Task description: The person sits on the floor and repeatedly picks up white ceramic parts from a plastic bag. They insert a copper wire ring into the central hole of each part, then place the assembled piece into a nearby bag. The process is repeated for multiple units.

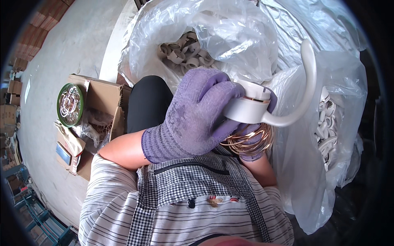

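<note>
Both hands wear purple knit gloves and meet around a white plastic ring with a long curved handle (245, 110). The handle sweeps out to the right and upward. A thin copper-coloured line shows in the gap between the ring's wide band and its notched upper collar. My left hand (197, 108) grips the ring's left side, fingers curled over it. Behind and under the ring, my right hand (271, 100) is closed on its far right side; most of its fingers are hidden. Several loose copper-coloured wire rings (250, 143) hang around the right wrist.
Ahead, an open clear plastic bag (242, 41) contains greyish-white rings (191, 53). Another bag (299, 172) on the right holds white curved parts (327, 131). At left, a cardboard box (102, 96) bears a green-rimmed dish (70, 105) of wire rings. Stacked boxes line the far left.
</note>
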Motion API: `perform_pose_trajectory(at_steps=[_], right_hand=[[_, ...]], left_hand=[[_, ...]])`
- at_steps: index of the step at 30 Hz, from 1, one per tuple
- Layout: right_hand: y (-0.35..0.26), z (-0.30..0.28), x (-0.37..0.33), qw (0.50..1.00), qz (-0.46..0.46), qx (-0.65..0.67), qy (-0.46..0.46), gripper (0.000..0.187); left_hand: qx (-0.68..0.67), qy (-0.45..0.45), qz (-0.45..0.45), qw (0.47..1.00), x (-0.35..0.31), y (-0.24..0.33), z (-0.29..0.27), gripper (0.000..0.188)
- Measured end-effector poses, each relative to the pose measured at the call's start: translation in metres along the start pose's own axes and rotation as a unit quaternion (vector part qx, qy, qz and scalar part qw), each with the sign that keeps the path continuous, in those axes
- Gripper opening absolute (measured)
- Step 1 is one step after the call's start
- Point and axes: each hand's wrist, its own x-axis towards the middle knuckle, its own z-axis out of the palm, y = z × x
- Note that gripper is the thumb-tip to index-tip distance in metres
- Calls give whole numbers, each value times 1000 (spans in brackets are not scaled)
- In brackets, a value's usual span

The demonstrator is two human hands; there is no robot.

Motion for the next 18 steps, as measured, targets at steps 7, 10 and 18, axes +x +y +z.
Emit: perform_pose_trajectory(at_steps=[7,10,18], right_hand=[[-1,11,-1,885,-252,-382,80,69],[-13,20,-1,902,-224,-361,80,69],[-23,14,-8,852,-300,-427,46,59]], left_hand=[[4,-22,50,998,4,-2,-8,48],[-9,-18,51,999,2,-6,-6,49],[65,-34,27,997,2,-1,-13,56]])
